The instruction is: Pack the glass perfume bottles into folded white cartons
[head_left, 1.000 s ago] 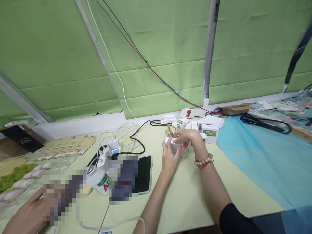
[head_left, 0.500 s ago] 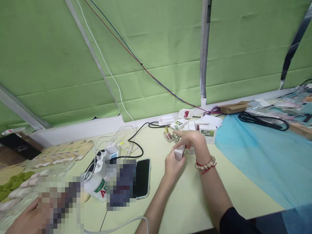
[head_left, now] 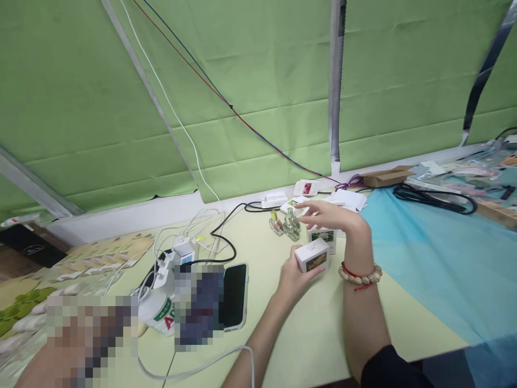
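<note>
My left hand (head_left: 291, 277) is closed around a small white box (head_left: 311, 252), which has a dark printed picture on its near side. It holds the box low over the pale table (head_left: 307, 328). My right hand (head_left: 335, 215), with a beaded bracelet on its wrist, hovers behind the box, its fingers stretched out to the left and holding nothing. Close to those fingertips stand a clear glass bottle (head_left: 291, 227) and a smaller glass bottle with a yellow-gold cap (head_left: 276, 223). A second white box (head_left: 331, 243) with a picture stands partly hidden below my right hand.
More white boxes (head_left: 306, 188) lie at the back. A phone (head_left: 235, 296), a white tub (head_left: 157, 312) and a power strip with plugs and cables (head_left: 167, 269) are on the left. Another person's hand (head_left: 60, 345) is at lower left. Blue sheeting (head_left: 420, 258) covers the right side.
My right hand has left the held box, moving right and opening its fingers. The box in my left hand has moved slightly right and turned, so its printed side shows.
</note>
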`<state>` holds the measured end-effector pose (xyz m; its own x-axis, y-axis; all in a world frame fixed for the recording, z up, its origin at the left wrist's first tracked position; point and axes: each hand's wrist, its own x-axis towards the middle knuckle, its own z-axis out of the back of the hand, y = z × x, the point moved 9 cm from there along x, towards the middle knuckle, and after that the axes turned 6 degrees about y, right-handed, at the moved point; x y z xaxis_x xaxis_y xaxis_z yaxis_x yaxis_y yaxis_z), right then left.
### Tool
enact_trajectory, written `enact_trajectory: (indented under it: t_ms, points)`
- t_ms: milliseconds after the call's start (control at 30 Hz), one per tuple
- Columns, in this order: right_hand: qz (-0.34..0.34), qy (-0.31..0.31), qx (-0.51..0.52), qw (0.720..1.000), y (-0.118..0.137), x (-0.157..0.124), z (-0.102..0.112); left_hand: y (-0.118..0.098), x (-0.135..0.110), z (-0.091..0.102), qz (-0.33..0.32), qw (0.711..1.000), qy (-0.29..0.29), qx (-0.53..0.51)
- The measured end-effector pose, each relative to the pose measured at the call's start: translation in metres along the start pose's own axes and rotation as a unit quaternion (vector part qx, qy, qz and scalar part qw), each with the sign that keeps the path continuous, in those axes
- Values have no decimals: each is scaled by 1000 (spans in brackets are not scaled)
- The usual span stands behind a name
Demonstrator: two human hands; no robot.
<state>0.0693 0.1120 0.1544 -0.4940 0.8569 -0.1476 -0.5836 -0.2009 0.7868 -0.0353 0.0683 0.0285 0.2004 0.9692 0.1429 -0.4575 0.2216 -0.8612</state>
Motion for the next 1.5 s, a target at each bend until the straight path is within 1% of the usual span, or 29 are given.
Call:
enact_trajectory:
  t_ms: [67,100,167,233,333,433,567,667,733,933,1100,1267,1367,1500]
  points:
    - [68,-82,4,994,11,-5,18,6,1,-9,27,999,27,17]
    - [89,-118,6,989,13,-8,25,8,1,-11,41,998,28,46]
    - [110,-159,10,981,13,-10,33,9,0,-13,58,992,13,115]
    - [119,-168,17,978,11,-9,35,5,-3,-17,50,987,6,152]
    - [130,-182,33,974,8,-10,38,-1,-8,-26,29,989,11,146]
    - [161,-227,48,959,12,-17,45,1,-10,-32,35,990,8,136]
    - [210,-284,68,933,19,-27,55,7,-4,-42,56,983,36,172]
    - [226,-306,78,922,20,-30,58,10,1,-49,64,973,62,214]
    - [223,-314,78,920,19,-29,59,9,4,-51,56,969,66,230]
    - [220,-307,65,924,22,-22,54,-1,14,-53,37,967,50,249]
    - [224,-302,65,924,28,-17,50,-5,21,-50,31,966,35,255]
    - [225,-287,56,929,36,-12,43,4,23,-54,52,956,73,279]
    - [230,-275,48,932,40,-4,39,13,25,-60,67,944,99,308]
    - [232,-257,43,937,44,8,32,24,30,-66,74,927,116,348]
